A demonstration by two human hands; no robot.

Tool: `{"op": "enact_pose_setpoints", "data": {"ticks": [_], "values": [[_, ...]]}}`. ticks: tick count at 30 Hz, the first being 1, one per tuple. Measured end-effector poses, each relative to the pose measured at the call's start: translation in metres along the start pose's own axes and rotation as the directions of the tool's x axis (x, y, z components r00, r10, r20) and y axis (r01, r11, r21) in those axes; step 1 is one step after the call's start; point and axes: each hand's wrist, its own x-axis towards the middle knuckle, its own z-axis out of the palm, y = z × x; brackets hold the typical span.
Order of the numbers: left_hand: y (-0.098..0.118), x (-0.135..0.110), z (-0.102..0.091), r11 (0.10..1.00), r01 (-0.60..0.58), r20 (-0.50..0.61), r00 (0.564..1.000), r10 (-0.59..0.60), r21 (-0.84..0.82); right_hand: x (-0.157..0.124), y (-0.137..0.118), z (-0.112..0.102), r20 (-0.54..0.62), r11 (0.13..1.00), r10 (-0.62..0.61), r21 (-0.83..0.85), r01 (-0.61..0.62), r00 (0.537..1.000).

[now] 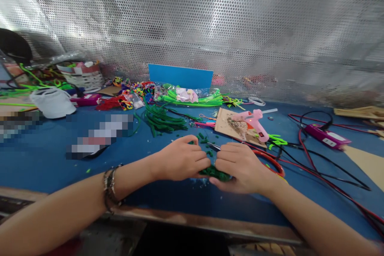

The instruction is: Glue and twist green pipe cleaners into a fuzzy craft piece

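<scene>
My left hand [180, 162] and my right hand [240, 166] meet over the blue table [45, 160], fingers curled. Between them they pinch a small dark green pipe-cleaner piece [214, 173], mostly hidden by the fingers. Small green snippets [204, 139] lie just beyond the hands. A bundle of dark green pipe cleaners [162, 120] lies further back. A beaded bracelet [110, 186] circles my left wrist.
A pink glue gun [255, 122] rests on a cardboard sheet [228, 126] to the right rear. Red and black cables [315, 168] run over the right side, with a purple power strip [327, 137]. Light green pipe cleaners [192, 100], a blue card [180, 76] and a perforated metal screen [210, 28] stand behind.
</scene>
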Motion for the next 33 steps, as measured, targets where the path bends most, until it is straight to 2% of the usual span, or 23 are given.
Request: {"op": "enact_pose_setpoints", "data": {"ticks": [3, 7, 11, 15, 21, 23, 27, 33], "values": [[-0.002, 0.0, 0.0, 0.998, -0.06, 0.057, 0.997, 0.061, -0.009, 0.0, 0.0, -0.001, 0.1, 0.998, -0.054, -0.009, 0.055, 0.994], [-0.005, -0.002, 0.001, 0.996, -0.084, 0.083, 0.993, 0.084, 0.007, 0.0, -0.002, 0.0, 0.201, 0.998, -0.03, -0.047, 0.04, 0.979], [-0.007, -0.002, 0.001, 0.996, -0.088, 0.07, 0.994, 0.087, 0.008, 0.0, -0.002, 0.001, 0.174, 0.994, -0.035, -0.092, 0.051, 0.984], [-0.008, -0.001, -0.002, 0.999, -0.043, 0.047, 0.998, 0.044, -0.016, 0.0, -0.002, 0.002, 0.079, 0.994, -0.055, -0.086, 0.062, 0.995], [-0.006, -0.004, 0.004, 0.985, 0.089, 0.056, 0.995, -0.082, -0.147, 0.0, 0.0, 0.006, -0.009, 0.996, 0.086, -0.018, -0.086, 0.996], [-0.005, -0.004, 0.008, 0.986, 0.102, 0.088, 0.992, -0.091, -0.134, -0.001, 0.001, 0.008, -0.001, 0.995, 0.096, -0.025, -0.096, 0.995], [-0.004, -0.003, 0.01, 0.982, 0.05, 0.135, 0.991, -0.025, -0.18, -0.001, 0.001, 0.011, 0.075, 0.998, 0.064, 0.006, -0.065, 0.995], [-0.002, -0.002, 0.009, 0.939, 0.132, 0.221, 0.973, -0.062, -0.318, -0.003, -0.004, 0.012, 0.076, 0.996, 0.038, 0.073, -0.044, 0.996]]}}
